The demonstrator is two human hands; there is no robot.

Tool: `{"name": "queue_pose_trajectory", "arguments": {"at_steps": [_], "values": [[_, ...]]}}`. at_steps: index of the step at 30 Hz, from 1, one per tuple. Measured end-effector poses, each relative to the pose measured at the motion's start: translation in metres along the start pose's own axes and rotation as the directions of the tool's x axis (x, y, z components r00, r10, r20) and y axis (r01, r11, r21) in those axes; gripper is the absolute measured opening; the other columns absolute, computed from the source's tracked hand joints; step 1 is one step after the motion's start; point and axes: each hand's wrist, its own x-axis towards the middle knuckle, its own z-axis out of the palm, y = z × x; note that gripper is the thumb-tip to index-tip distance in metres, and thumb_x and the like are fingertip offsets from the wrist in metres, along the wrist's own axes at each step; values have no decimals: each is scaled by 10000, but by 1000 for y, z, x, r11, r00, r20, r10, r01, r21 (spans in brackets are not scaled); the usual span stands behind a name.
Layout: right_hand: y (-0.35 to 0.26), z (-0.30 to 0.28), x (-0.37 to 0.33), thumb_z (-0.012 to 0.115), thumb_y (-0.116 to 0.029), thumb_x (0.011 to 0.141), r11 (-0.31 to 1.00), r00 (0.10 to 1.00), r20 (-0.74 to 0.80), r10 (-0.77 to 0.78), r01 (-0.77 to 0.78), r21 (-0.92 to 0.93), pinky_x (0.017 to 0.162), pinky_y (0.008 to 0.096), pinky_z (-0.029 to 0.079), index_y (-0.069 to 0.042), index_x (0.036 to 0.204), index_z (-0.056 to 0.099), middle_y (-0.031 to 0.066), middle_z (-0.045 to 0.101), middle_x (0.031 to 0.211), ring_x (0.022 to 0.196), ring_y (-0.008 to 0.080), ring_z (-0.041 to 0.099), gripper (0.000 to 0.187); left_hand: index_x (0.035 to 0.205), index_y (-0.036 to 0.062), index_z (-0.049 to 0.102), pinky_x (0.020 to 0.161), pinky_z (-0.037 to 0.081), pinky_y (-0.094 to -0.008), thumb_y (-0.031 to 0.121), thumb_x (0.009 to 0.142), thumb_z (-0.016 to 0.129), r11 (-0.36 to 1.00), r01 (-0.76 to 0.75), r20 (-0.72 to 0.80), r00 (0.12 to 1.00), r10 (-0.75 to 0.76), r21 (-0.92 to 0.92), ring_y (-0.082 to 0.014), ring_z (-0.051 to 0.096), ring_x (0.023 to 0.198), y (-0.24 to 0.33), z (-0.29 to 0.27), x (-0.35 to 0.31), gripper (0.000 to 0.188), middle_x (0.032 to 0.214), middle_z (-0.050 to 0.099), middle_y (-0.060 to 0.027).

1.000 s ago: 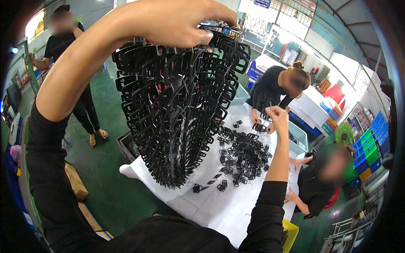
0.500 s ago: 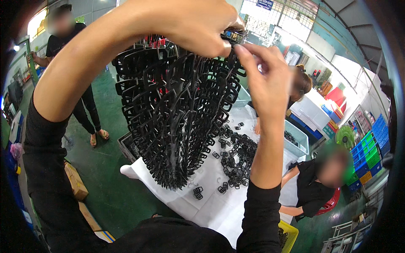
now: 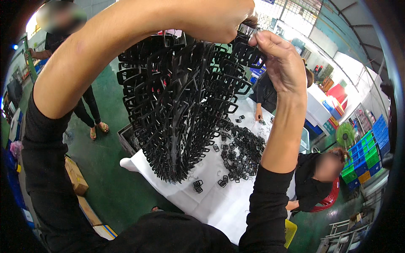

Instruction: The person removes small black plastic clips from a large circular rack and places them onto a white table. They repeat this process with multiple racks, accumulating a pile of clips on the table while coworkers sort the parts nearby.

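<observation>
A tall hanging cluster of black buckle-shaped frames (image 3: 175, 105) fills the middle, its tiers narrowing toward the bottom above a table. My left hand (image 3: 215, 21) reaches across its top, fingers curled by the upper right edge; what they hold is hidden behind the hand. Close beside it, my right hand (image 3: 283, 59) pinches thumb to forefinger at the top of a small metal hook (image 3: 255, 33). Black frames (image 3: 249, 52) hang just below these fingertips. Under the cluster, a loose pile of black frames (image 3: 242, 152) lies on the white-covered table (image 3: 202, 211).
Across the table, a co-worker's hand (image 3: 259, 113) is at the pile. Another person sits on a red chair (image 3: 327, 198) at the right; one stands at the left. Cardboard boxes (image 3: 76, 177) lie on the green floor. A yellow basket (image 3: 290, 232) is beside the table.
Both my hands have shifted up and to the right, the right one turning its palm more into view. The seated person has leaned lower, and the far co-worker's hand shows more.
</observation>
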Motion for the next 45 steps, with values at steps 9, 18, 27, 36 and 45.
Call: {"name": "queue_pose_trajectory", "arguments": {"at_steps": [9,18,27,36,45], "values": [[-10,-25,-9,701,-202,880,994,987,163,3,-22,110,898,268,370,6,923,720,54,697,909,926,142,576,214,1030,-74,650,800,536,-457,-17,740,535,997,18,-17,1000,-17,70,-429,666,906,20,-5,-4,318,912,661,-308],[3,-69,-62,691,-241,889,991,992,-86,88,-95,-89,799,236,366,-18,903,719,7,655,867,829,100,531,225,1146,-64,623,883,509,-433,-26,786,510,975,-187,-124,972,201,117,-421,643,977,-9,12,-4,379,1005,662,-289],[115,-153,-130,665,-258,890,724,848,-372,378,-521,-452,706,259,404,-54,863,760,6,692,826,745,89,537,227,1255,-10,529,933,469,-454,3,830,478,981,-180,-134,973,188,71,-427,590,1077,-9,13,-15,428,1132,606,-287],[84,-55,-92,703,-138,889,751,728,-534,-429,-41,-659,739,278,516,-9,992,707,115,696,924,809,158,658,165,1274,-29,486,915,478,-477,155,855,548,998,-56,-48,997,57,22,-434,598,1049,-4,16,-31,462,1118,595,-308],[28,86,-43,733,-220,831,591,748,-428,-507,-59,-805,674,370,526,-59,959,722,144,717,854,726,301,690,205,941,-76,656,786,528,-461,77,770,588,990,-37,-69,996,47,138,-444,655,869,-3,27,-15,240,864,664,-288]]}}
